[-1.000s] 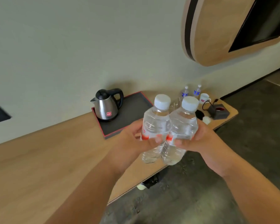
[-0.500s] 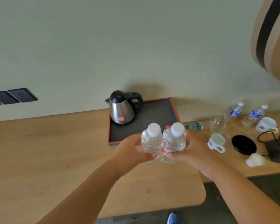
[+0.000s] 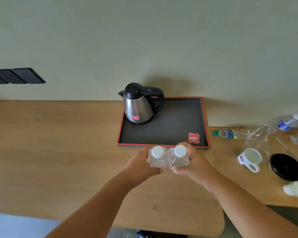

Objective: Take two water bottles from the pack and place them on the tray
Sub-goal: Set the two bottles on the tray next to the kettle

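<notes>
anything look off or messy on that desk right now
Yes: right of the tray, a green-capped bottle lies on its side beside crumpled clear plastic wrap, and a white mug is tipped over. No spill is visible.

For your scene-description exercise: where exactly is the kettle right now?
In the head view, the kettle stands upright in the back-left corner of the red-rimmed tray, against the wall, beyond the two held bottles.
</notes>
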Motion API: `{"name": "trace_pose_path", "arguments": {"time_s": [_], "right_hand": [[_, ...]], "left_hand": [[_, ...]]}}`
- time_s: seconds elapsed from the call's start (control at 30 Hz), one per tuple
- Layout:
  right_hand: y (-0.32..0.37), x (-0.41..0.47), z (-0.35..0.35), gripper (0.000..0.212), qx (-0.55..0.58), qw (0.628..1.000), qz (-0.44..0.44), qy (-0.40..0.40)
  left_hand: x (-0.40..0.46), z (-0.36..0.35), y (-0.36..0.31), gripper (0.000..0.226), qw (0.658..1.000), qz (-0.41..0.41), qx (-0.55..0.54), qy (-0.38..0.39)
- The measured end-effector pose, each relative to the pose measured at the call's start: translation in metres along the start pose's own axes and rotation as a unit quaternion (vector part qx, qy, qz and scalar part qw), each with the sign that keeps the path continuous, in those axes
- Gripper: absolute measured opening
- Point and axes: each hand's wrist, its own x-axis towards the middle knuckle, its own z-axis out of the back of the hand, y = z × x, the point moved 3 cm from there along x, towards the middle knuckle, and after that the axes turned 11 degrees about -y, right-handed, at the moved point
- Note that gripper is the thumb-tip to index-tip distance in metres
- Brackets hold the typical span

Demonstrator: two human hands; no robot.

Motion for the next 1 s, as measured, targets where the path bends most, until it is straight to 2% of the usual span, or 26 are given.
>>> {"name": "trace_pose_path", "arguments": {"time_s": [0.63, 0.7, 0.8, 0.9, 1.0], "right_hand": [[-0.001, 0.009, -0.007, 0.063, -0.014, 0.999, -0.035, -0.020], [-0.001, 0.007, -0.010, 0.064, -0.012, 0.999, -0.034, -0.016], [-0.001, 0.003, -0.012, 0.063, -0.006, 0.999, -0.038, -0.023], [0.002, -0.002, -0.007, 0.068, -0.014, 0.998, -0.053, -0.017], [0.014, -0.011, 0.002, 0.098, -0.039, 0.997, -0.070, 0.009]], "left_hand": [[0.016, -0.004, 0.006, 0.059, 0.999, -0.008, 0.041, 0.018], [0.016, -0.005, 0.002, 0.069, 0.998, -0.013, 0.055, 0.025], [0.017, -0.003, -0.004, 0.103, 0.996, -0.022, 0.069, 0.045], [0.014, 0.000, -0.009, 0.121, 0.995, -0.009, 0.059, 0.083], [0.010, 0.009, -0.020, 0.129, 0.993, -0.023, 0.069, 0.093]]}}
